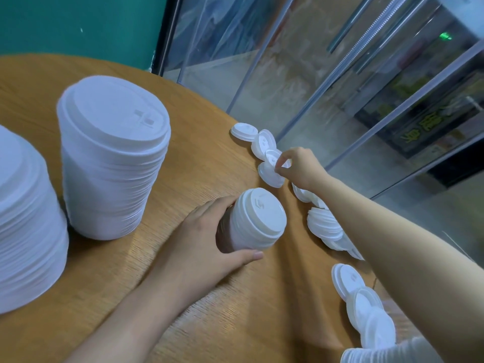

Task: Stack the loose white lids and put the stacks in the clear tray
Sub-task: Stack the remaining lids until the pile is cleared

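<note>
Left hand [207, 231] curled round a short lid stack [258, 218] mid-bench [183, 297]; right hand [298, 166] pinching a loose lid [272, 157] at far edge. Left tall stack [23, 221] cropped. Embossed lid marks unreadable. Yellow signage [424, 127] behind glass blurred.

Short stack of white lids [258, 218] upright mid-table, loose white lids [264, 148] strewn along table's right edge

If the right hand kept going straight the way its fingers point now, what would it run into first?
The right hand already pinches a loose lid near the table's far edge. Pushing on up-left, it would probably meet the next loose lid, then the flat lid beyond; depth is uncertain.
</note>
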`<action>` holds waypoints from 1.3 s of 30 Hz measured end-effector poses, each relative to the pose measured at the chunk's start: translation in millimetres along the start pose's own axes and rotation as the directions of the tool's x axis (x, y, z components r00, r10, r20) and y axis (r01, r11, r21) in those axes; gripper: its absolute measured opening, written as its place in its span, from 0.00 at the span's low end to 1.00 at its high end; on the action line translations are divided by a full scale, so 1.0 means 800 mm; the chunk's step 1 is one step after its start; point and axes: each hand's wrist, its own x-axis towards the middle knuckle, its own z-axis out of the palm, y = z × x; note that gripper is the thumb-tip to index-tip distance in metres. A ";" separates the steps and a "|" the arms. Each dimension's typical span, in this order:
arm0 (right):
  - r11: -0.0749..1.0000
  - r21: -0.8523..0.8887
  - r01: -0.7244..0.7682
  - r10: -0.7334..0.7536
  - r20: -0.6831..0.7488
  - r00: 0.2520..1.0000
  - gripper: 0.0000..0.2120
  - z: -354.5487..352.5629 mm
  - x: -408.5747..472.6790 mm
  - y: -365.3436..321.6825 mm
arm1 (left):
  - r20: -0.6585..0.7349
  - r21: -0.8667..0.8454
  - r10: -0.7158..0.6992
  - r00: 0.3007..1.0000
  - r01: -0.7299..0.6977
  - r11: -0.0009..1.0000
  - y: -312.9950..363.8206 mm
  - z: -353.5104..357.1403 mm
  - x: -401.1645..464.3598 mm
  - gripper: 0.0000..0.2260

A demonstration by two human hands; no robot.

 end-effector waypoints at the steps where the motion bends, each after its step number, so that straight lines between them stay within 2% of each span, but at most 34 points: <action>1: 1.000 0.002 0.007 -0.007 0.000 1.000 0.04 -0.001 -0.003 -0.001 | -0.003 -0.001 0.000 1.000 0.000 1.000 0.000 0.000 0.000 0.37; 6: 0.997 0.049 0.064 -0.064 0.002 0.998 0.05 -0.014 -0.027 -0.008 | -0.004 -0.007 0.004 1.000 -0.004 1.000 -0.001 0.000 0.000 0.36; 10: 0.980 0.179 0.083 -0.077 -0.041 0.996 0.04 -0.043 -0.057 -0.009 | 0.004 -0.018 -0.004 1.000 0.004 1.000 -0.001 0.000 0.000 0.37; 14: 0.945 0.324 0.047 -0.057 0.023 0.998 0.05 -0.086 -0.099 -0.007 | 0.006 -0.009 0.002 1.000 -0.002 1.000 -0.001 -0.001 0.000 0.37; 19: 0.878 0.473 -0.070 -0.048 0.234 0.971 0.05 -0.105 -0.150 0.002 | 0.000 0.001 -0.007 1.000 0.007 1.000 0.003 -0.002 -0.001 0.35; 22: 0.785 0.597 -0.169 -0.067 0.352 0.933 0.06 -0.101 -0.173 0.005 | -0.007 0.001 -0.009 1.000 0.009 1.000 0.004 -0.001 -0.001 0.35; 27: 0.624 0.694 -0.359 -0.069 0.506 0.860 0.08 -0.077 -0.182 0.016 | -0.007 0.015 -0.002 1.000 0.002 1.000 0.003 -0.001 -0.001 0.35; 31: 0.519 0.726 -0.452 -0.006 0.532 0.847 0.09 -0.060 -0.170 0.038 | -0.007 0.018 0.001 1.000 -0.001 1.000 0.002 -0.002 -0.002 0.35; 35: 0.513 0.709 -0.484 0.063 0.532 0.844 0.06 -0.050 -0.162 0.050 | -0.006 0.030 0.011 1.000 -0.011 0.999 0.000 -0.001 -0.001 0.36; 39: 0.547 0.704 -0.453 0.100 0.482 0.871 0.04 -0.052 -0.155 0.052 | -0.005 0.025 0.014 1.000 -0.014 1.000 -0.002 0.001 0.000 0.37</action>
